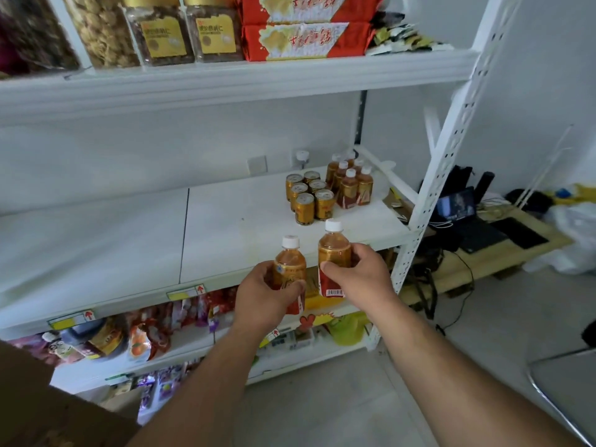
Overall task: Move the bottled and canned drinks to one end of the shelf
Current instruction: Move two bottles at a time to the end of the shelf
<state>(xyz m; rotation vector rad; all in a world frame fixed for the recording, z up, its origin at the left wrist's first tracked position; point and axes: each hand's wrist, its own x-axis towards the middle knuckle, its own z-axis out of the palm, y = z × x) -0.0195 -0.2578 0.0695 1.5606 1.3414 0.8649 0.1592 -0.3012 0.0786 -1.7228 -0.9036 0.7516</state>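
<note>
Bottles first: your left hand is wrapped around one small amber plastic tea bottle with a white cap, and your right hand is closed on a second bottle of the same kind. Both are upright, in front of the white metal shelf. They look full, so expect some weight and a fairly stiff wall; the glossy red-and-gold label may slip, so keep your grip at mid-body, not by the cap. At the shelf's right end the gold drink cans stand just beside the other matching bottles. Set yours down flat near that cluster; tall and narrow, they would probably tip if nudged.
</note>
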